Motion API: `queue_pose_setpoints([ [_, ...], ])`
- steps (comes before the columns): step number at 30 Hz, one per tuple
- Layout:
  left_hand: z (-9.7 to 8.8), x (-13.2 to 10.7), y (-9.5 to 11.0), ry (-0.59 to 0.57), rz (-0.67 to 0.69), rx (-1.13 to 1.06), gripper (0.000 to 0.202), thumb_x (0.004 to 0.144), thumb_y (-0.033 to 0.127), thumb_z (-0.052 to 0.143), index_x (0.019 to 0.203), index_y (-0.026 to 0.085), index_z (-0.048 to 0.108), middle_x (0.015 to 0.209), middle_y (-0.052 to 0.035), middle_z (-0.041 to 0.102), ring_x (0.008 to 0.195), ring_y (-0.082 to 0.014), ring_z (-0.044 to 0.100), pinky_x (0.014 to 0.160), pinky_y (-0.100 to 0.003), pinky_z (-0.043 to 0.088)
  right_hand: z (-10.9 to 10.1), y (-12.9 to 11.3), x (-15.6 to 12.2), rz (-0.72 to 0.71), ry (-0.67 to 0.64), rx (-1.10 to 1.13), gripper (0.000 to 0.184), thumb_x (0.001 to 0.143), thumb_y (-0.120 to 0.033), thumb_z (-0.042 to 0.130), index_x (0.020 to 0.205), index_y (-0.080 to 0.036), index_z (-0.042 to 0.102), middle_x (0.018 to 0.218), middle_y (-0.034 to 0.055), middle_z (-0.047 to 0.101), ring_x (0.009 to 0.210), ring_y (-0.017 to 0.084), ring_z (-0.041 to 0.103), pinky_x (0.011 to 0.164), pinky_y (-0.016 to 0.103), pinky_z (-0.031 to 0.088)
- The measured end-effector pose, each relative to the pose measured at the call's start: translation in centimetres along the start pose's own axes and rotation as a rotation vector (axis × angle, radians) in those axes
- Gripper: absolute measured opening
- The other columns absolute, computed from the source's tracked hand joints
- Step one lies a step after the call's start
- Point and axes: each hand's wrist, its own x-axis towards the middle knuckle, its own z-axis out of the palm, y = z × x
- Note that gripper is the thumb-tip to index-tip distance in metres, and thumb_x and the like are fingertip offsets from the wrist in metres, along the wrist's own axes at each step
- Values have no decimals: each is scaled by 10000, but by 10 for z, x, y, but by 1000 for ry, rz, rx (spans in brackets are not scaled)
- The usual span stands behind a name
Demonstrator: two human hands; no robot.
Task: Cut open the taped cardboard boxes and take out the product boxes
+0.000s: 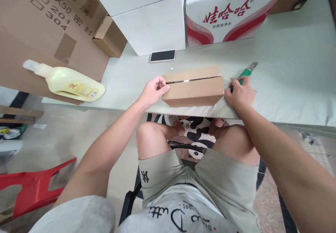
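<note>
Near the surface's (288, 68) front edge, both forearms stretch forward. The left hand's (153, 92) grip pinches the cardboard box's (194, 89) left end. The right hand (240, 94), grip curled shut, holds a green utility knife (246, 72) just beside the box's right end. Beyond lies a phone (162, 55).

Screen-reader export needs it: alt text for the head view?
Seated person's left hand grips the left end of a small cardboard box at the table edge, while the right hand holds a green utility knife beside it. A yellow bottle lies at left.
</note>
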Motion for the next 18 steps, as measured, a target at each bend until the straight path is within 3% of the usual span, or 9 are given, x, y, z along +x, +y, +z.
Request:
queue_pose_setpoints([
  [7,0,-2,-10,143,77,160,218,825,272,775,901,247,573,812,18,491,731,-142,461,720,-277,425,2,1,2,-4,0,10,350,909,-366,466,1067,-170,709,1376,173,548,827,190,534,663,331,288],
  [11,6,2,-14,267,105,268,329,825,229,746,1130,275,633,1226,-76,566,1085,-210,580,861,-315,505,2,1,2,-2,-5,2,356,911,-371,464,1074,-178,715,1385,165,543,807,183,510,662,338,286],
  [15,4,15,-10,191,89,236,452,813,238,757,1246,293,638,1463,-98,533,1385,-282,519,1027,-375,511,2,0,0,5,-3,7,348,918,-373,460,1062,-182,712,1376,160,547,794,179,502,661,335,286],
  [18,-6,30,-2,1,86,195,385,807,286,756,1182,260,672,1381,-80,620,1329,-277,578,1046,-373,514,2,-1,0,0,8,6,348,917,-374,457,1050,-185,718,1366,155,552,813,189,515,652,322,282],
])
